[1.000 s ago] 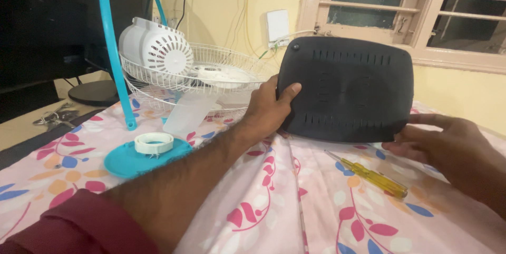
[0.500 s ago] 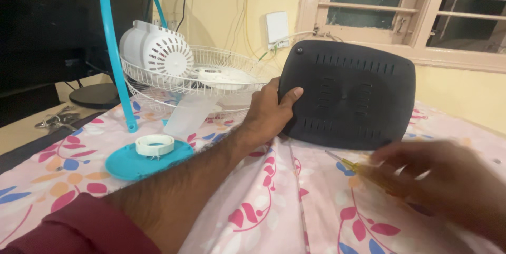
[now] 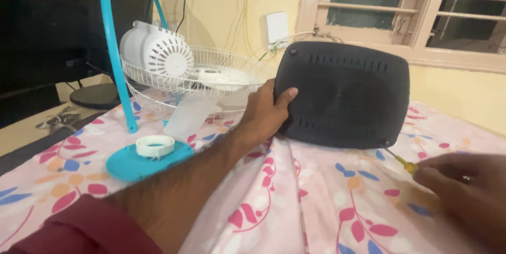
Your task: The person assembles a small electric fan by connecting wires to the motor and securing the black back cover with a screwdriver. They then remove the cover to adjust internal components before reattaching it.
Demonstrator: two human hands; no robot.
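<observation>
A black plastic device casing (image 3: 345,93) with vent slots stands on its long edge on the flowered cloth (image 3: 295,201). My left hand (image 3: 266,112) grips its left edge, thumb on the face. My right hand (image 3: 466,185) holds a yellow-handled screwdriver (image 3: 405,163). The screwdriver's metal tip touches the casing's lower right corner, at a screw hole. Most of the handle is hidden in my right hand.
A dismantled fan lies at the back left: white motor housing (image 3: 158,51), wire guard (image 3: 205,82), clear blade (image 3: 190,114), blue base (image 3: 145,161) with a white ring (image 3: 154,145) and blue stand tube (image 3: 113,48). Keys (image 3: 55,119) lie at the far left. A window is behind.
My right hand left the casing's right edge, picked the screwdriver up off the cloth and brought its tip to the lower right corner. The casing tilted slightly; my left hand kept its grip.
</observation>
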